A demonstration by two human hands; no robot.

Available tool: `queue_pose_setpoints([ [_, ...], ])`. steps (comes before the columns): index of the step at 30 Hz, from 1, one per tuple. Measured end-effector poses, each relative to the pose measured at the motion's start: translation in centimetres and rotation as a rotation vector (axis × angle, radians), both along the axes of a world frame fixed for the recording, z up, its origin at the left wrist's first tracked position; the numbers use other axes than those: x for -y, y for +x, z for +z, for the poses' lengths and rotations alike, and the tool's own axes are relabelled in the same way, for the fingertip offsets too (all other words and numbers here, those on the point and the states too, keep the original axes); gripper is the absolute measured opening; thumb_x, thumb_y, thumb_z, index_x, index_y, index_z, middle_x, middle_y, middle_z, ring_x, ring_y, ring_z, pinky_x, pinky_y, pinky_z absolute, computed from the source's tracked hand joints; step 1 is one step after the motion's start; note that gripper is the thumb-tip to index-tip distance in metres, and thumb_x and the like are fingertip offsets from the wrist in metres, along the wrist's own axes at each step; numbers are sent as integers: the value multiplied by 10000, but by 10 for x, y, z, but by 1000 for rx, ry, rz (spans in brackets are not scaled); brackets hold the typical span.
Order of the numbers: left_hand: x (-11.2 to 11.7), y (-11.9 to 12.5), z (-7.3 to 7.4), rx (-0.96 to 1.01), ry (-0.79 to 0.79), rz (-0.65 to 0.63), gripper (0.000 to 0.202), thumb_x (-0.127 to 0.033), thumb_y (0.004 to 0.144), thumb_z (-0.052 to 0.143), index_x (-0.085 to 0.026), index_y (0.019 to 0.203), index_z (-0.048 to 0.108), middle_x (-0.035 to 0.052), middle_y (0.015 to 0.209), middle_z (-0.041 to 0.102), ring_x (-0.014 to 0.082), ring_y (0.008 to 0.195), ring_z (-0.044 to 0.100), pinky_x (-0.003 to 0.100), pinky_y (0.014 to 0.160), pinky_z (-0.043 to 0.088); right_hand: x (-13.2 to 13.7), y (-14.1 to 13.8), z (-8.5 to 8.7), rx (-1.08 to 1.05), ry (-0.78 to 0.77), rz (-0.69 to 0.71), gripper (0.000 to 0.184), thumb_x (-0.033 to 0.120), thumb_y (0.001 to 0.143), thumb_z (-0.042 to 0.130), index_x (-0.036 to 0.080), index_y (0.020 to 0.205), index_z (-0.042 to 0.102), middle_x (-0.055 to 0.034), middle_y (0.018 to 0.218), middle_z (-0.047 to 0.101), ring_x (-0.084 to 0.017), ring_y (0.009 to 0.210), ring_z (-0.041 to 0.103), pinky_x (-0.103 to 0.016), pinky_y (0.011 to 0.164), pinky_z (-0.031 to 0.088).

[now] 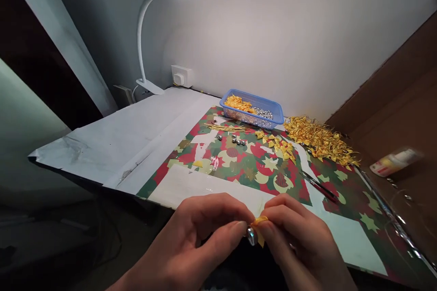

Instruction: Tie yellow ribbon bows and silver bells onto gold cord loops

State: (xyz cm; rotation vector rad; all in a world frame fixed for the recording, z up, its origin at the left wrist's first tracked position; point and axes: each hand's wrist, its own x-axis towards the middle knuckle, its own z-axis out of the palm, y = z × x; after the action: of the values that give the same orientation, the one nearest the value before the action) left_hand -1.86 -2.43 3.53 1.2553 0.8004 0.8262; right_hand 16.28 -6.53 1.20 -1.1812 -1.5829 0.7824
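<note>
Just past the table's front edge, my left hand [205, 236] is closed, its thumb and forefinger pinching at a small shiny silver bell [251, 237]. Against the bell lies a yellow ribbon bow [261, 221], gripped between the thumb and fingers of my right hand [297, 236]. The fingertips of both hands almost meet. How the bow and bell are joined is hidden by the fingers. Several loose silver bells [238, 141] rest on the patterned mat [235, 168], with loose yellow bows [282, 145] to their right.
A blue basket [269, 122] holds yellow bows and silver beads or bells by the wall. Thin gold ties [227, 127] lie before it. A heap of finished-looking bows [317, 141], tweezers [319, 185] and a bottle [392, 163] are at right. A lamp [139, 32] stands at back left.
</note>
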Motion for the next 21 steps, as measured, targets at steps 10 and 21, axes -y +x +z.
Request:
queue_pose_setpoints([
  [10,-4,2,-7,94,-215,-37,30,-191,781,797,-175,804,787,-15,706,647,127,691,541,217,649,448,-5,-2,2,-211,-197,6,372,412,973,567,200,668,604,26,668,471,-107,576,418,-248,508,307],
  [21,-4,5,-3,104,-206,-61,87,-203,799,808,-180,863,753,-1,792,689,151,767,597,242,718,474,-4,-5,-2,-260,-209,-9,393,413,988,552,186,667,552,29,677,442,-95,582,382,-249,509,279],
])
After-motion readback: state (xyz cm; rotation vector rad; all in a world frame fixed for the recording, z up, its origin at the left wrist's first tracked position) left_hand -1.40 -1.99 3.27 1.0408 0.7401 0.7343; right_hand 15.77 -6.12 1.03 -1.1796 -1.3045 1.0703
